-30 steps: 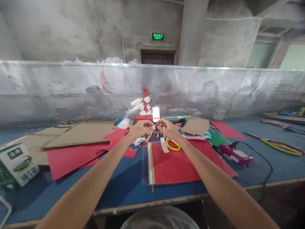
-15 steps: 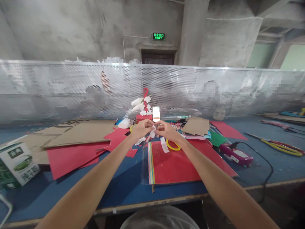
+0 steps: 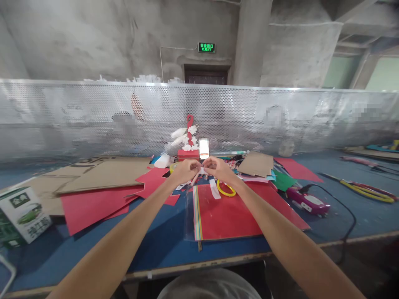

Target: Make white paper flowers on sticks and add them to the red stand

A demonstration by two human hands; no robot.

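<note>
My left hand and my right hand meet above the middle of the table. Fingers of both pinch a small white paper piece, which is partly hidden by them. Just below lies a white paper strip on a stack of red paper with several coloured sheets showing at its left edge. Yellow-handled scissors rest beside the strip, largely covered by my right hand. Behind the hands a lit phone stands upright, next to a red stand trimmed with white flower-like pieces.
Cardboard sheets and red paper lie on the left, near a green-and-white carton. To the right sit a magenta device with a black cable and yellow-handled pliers. A perforated metal screen runs along the back.
The white paper piece, which hung lower between my hands, now lies flatter across my fingertips. Both hands have drawn slightly closer together.
</note>
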